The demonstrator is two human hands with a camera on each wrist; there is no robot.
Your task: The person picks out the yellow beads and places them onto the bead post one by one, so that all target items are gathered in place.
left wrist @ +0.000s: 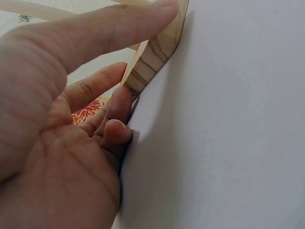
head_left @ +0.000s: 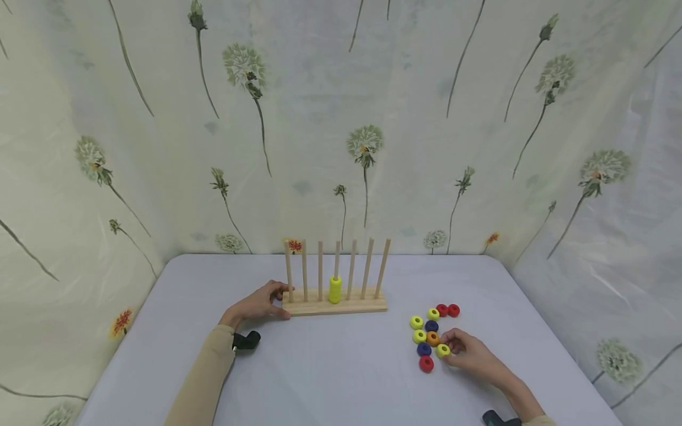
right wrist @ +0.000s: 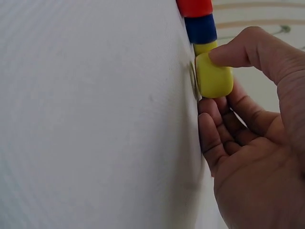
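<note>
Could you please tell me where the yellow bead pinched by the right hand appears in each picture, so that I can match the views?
Head: the yellow bead is right of centre, in the lower part, at the fingertips of the right hand.
Left wrist: it is not in this picture.
Right wrist: it is in the upper right part, with the thumb on it.
Shared landmark: the white tabletop shows in all three views.

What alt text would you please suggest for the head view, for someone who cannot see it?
A person's right grip pinches a yellow bead beside other coloured beads on a pale table; the left grip holds the left end of a wooden rack whose middle peg, of seven, bears a yellow stack.
</note>
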